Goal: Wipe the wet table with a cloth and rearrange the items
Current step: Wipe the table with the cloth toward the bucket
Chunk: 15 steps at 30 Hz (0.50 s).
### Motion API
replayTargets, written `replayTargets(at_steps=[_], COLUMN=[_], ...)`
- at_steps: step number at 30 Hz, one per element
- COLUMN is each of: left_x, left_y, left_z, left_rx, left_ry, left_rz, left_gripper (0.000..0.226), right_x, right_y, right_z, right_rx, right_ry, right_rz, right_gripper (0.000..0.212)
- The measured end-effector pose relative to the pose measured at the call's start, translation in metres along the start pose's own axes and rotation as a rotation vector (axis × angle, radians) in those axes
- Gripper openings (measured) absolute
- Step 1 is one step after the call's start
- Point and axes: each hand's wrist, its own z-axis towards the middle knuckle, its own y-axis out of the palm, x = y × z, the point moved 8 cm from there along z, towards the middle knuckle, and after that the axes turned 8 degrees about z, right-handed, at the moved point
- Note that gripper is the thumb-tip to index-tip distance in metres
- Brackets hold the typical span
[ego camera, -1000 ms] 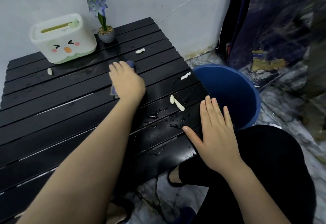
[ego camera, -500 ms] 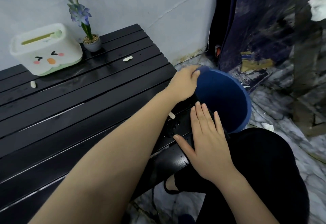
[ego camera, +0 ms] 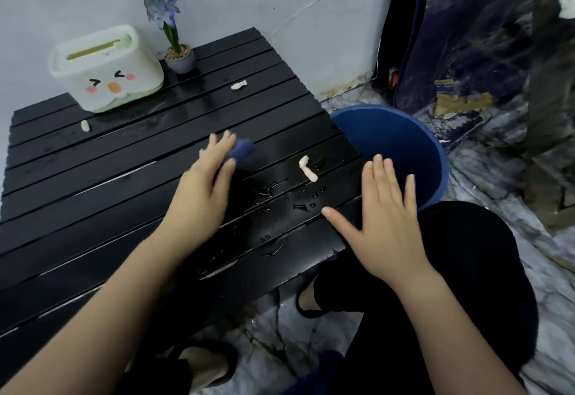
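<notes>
One dark blue cloth (ego camera: 241, 149) sits over the middle of the black slatted table (ego camera: 93, 195), pinched in the fingers of the left hand (ego camera: 202, 189); the hand is motion-blurred, its fingers loosely spread with the cloth bunched between fingertips and thumb. One right hand (ego camera: 385, 220) lies flat at the table's right edge, fingers (ego camera: 378, 173) straight and close together, thumb stretched out to the left, holding nothing. Water droplets (ego camera: 298, 201) bead on the slats between the two hands. Three pale scraps lie on the table: one curved piece (ego camera: 306, 169) near the right edge, one (ego camera: 239, 85) toward the back, one (ego camera: 85, 126) at the left in front of the white tissue box (ego camera: 105, 67) with a cartoon face. One small potted purple flower (ego camera: 174, 42) stands just beside the box. One blue bucket (ego camera: 404, 151) stands on the floor against the table's right side.
</notes>
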Motion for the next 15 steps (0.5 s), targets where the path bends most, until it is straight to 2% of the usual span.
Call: replayTargets(at_steps=[3,6,10,15], left_x=[-0.020,-0.020,-0.002,0.030], left_y=[-0.007,0.005,0.027,0.061], left_z=[-0.060,-0.088,-0.075,-0.037], left_rx=[-0.045,-0.176,-0.272,-0.310], left_ry=[0.095,0.233,0.334,0.437], left_rz=[0.089,0.233,0.325,0.388], left_gripper=[0.047,0.050,0.054,0.054], right_x=[0.007,0.005,0.003,0.002], right_y=[0.001,0.001,0.001,0.002], right_z=[-0.003,-0.004,-0.004,-0.004], right_rx=[-0.013,-0.004,0.019,0.017], right_ry=[0.043,0.038,0.035,0.039], right_rz=[-0.012,-0.040,-0.069,-0.081], right_gripper=[0.107,0.106,0.104,0.102])
